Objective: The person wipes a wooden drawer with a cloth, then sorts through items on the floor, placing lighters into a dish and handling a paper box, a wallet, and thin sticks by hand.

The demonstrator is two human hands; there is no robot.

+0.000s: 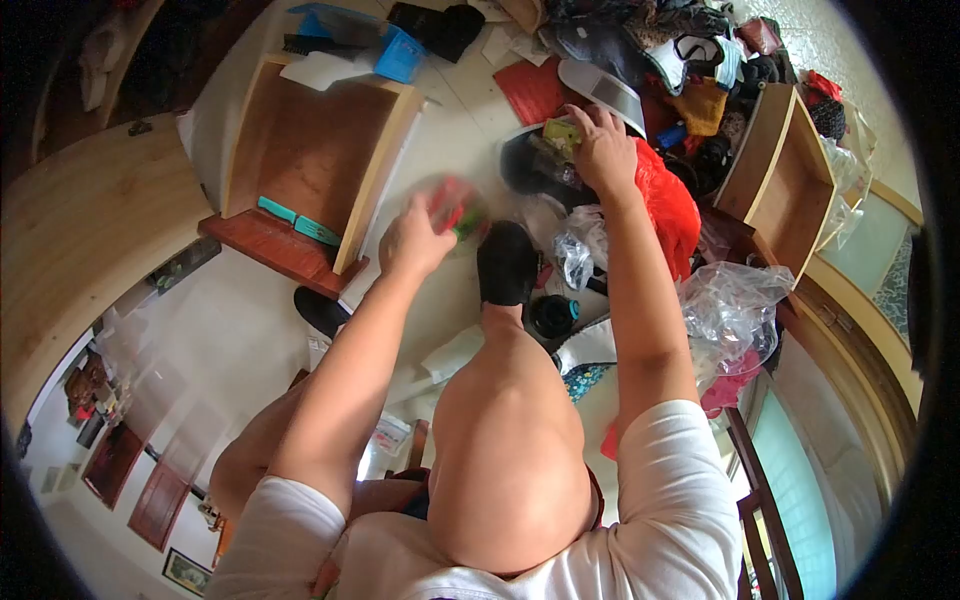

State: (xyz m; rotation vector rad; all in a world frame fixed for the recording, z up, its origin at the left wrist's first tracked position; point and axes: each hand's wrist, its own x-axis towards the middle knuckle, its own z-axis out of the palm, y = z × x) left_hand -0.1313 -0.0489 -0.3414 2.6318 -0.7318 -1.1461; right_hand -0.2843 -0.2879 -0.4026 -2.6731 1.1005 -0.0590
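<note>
My left hand (414,238) is closed on a red and green item (456,212), smeared by motion, so its kind is unclear. It is held over the floor, left of my black shoe (507,263). Further right, my right hand (604,155) reaches over a dark, open bag-like thing (522,166). Its fingers are closed against a small yellow-green packet (560,134). Beside that wrist lies a bright red plastic bag (668,210). Crumpled clear plastic (573,258) rests below the packet.
A wooden drawer (300,150) with teal strips stands at left; another drawer (790,185) is at right. Clothes (690,50) and mixed items pile up at the back. A blue plastic tray (398,52) and a large clear bag (735,305) are also around me.
</note>
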